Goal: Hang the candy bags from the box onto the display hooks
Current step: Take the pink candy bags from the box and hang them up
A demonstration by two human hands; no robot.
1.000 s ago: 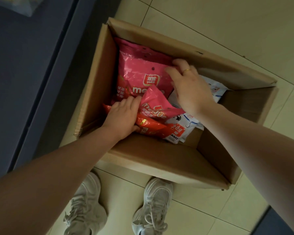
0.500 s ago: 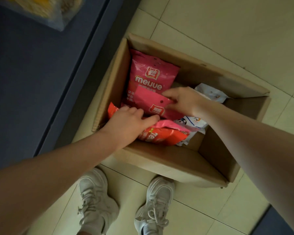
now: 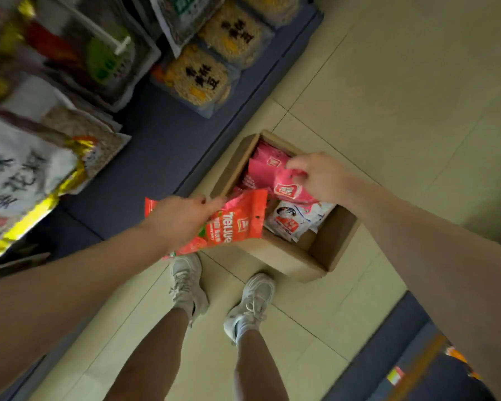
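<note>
My left hand grips a red bag, fingers curled over its left part; the bag hangs over the near-left edge of the box, its hang hole at the right end. My right hand pinches a pink bag by its upper edge, just above the box opening. The frame does not show whether this bag touches the ones below it.

The box sits open on the tiled floor, just beyond my shoes. Inside it: more pink bags stacked at the far-left side, and white bags at the near-right side, partly under the pink bag I hold.

Far left, packaged goods hang on a dark blue display; one white hook sticks out among them. That region is motion-blurred, so I cannot read hook details. A second dark display shows at the near right corner.
</note>
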